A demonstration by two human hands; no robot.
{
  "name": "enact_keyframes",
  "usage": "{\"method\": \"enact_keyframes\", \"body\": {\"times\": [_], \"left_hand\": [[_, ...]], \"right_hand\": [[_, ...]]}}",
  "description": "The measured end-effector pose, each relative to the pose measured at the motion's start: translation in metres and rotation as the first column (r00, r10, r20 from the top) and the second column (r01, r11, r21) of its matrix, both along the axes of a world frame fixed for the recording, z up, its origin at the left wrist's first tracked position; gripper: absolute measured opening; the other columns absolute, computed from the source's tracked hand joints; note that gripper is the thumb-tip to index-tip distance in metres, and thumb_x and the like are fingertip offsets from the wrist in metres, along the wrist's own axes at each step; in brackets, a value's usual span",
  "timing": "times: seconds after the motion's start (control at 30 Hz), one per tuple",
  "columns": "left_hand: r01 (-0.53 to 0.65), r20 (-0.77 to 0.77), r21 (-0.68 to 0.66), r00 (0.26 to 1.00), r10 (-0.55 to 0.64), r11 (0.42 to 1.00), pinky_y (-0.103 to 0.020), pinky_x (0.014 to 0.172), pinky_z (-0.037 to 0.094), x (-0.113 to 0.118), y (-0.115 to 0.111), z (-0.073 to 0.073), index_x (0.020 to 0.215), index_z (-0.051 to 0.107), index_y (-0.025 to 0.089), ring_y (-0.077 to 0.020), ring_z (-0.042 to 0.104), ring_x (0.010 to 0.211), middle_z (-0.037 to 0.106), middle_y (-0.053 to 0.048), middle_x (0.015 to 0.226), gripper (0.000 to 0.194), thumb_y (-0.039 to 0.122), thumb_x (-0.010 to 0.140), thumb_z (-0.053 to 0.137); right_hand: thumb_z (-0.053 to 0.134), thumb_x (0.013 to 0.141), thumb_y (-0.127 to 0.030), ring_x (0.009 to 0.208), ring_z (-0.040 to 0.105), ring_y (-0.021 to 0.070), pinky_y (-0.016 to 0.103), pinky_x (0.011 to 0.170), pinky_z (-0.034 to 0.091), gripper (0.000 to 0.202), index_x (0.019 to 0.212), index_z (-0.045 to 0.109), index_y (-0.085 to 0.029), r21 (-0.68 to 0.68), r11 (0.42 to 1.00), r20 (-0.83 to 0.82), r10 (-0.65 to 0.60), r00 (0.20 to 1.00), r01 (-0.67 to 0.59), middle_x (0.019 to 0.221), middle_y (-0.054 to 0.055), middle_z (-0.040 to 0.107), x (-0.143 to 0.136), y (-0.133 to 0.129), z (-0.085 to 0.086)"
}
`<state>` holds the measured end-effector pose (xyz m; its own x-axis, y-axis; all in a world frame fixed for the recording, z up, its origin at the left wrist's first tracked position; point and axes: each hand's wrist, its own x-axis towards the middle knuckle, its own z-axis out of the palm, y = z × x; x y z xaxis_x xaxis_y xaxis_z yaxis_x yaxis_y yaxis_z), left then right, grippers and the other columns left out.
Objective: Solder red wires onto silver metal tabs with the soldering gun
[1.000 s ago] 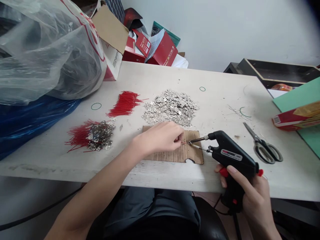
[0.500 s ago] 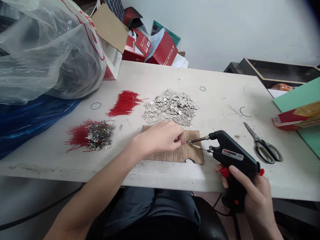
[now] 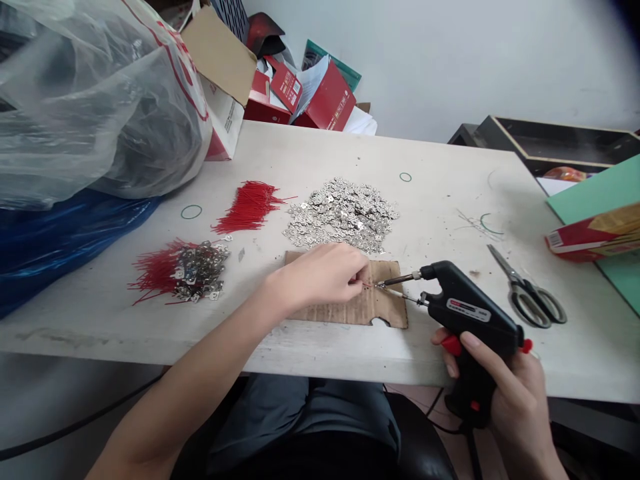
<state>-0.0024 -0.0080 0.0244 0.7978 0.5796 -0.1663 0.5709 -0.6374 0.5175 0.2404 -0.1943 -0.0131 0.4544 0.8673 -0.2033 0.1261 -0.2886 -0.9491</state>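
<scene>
My left hand (image 3: 330, 273) is closed over a piece of cardboard (image 3: 345, 312), pinching a short red wire (image 3: 367, 285) whose end lies by the soldering tip. My right hand (image 3: 515, 393) is wrapped round the handle of a black soldering gun (image 3: 467, 310) with a red trigger. The gun's tip rests at a tiny metal piece on the cardboard. Behind the cardboard lies a heap of small metal tabs (image 3: 345, 213). A bundle of red wires (image 3: 250, 207) is left of that heap. Nearer the front left, red wires with metal tabs on their ends (image 3: 200, 270) form a pile.
Scissors (image 3: 533, 297) lie right of the gun. A red box (image 3: 595, 233) sits on a green board at the right. A large plastic bag (image 3: 100, 100) and an open carton (image 3: 220, 60) stand at the left. Wire scraps (image 3: 477, 223) lie behind the scissors.
The soldering gun and my right hand have shifted very slightly to the right, with the tip still at the cardboard. My left hand has hardly moved.
</scene>
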Motion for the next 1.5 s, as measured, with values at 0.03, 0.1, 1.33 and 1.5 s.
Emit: {"method": "enact_keyframes", "body": {"times": [0.03,0.1,1.33,1.5], "left_hand": [[-0.003,0.000,0.004,1.000,0.003,1.000,-0.033,0.067,0.038,0.000,0.000,0.000,0.078,0.053,0.020,-0.0173,0.060,0.082,0.071,-0.004,0.091,0.019,0.009,0.093,0.060],[-0.006,0.006,0.006,1.000,0.006,1.000,-0.033,0.066,0.038,0.000,0.000,0.000,0.078,0.053,0.020,-0.0169,0.060,0.080,0.070,-0.003,0.089,0.020,0.009,0.093,0.060],[-0.004,0.039,0.046,0.999,0.002,0.999,-0.031,0.065,0.038,0.001,0.000,-0.008,0.083,0.061,0.018,-0.0154,0.059,0.077,0.071,-0.003,0.089,0.013,0.009,0.092,0.060],[-0.005,0.041,0.066,0.999,0.002,0.998,-0.031,0.064,0.038,0.001,0.000,-0.008,0.082,0.061,0.018,-0.0157,0.059,0.077,0.071,-0.003,0.089,0.013,0.009,0.092,0.060]], "right_hand": [[0.082,0.095,-0.058,0.057,0.056,0.0193,0.031,0.049,0.041,0.041,0.088,0.082,-0.018,-0.007,1.000,-0.003,-0.004,1.000,0.004,0.065,0.006,0.065,0.000,0.000,0.000],[0.082,0.095,-0.058,0.058,0.056,0.0193,0.030,0.049,0.040,0.040,0.089,0.082,-0.018,-0.013,1.000,-0.015,-0.008,1.000,0.008,0.065,0.005,0.065,0.001,0.000,-0.001],[0.083,0.094,-0.059,0.056,0.057,0.0167,0.026,0.044,0.038,0.041,0.090,0.084,-0.018,-0.008,1.000,-0.027,-0.015,1.000,0.015,0.062,0.004,0.063,-0.003,0.001,0.004],[0.082,0.096,-0.057,0.051,0.058,0.0176,0.026,0.039,0.040,0.041,0.091,0.085,-0.017,0.042,0.997,0.001,0.072,0.997,-0.072,0.062,0.005,0.064,0.009,0.001,-0.006]]}}
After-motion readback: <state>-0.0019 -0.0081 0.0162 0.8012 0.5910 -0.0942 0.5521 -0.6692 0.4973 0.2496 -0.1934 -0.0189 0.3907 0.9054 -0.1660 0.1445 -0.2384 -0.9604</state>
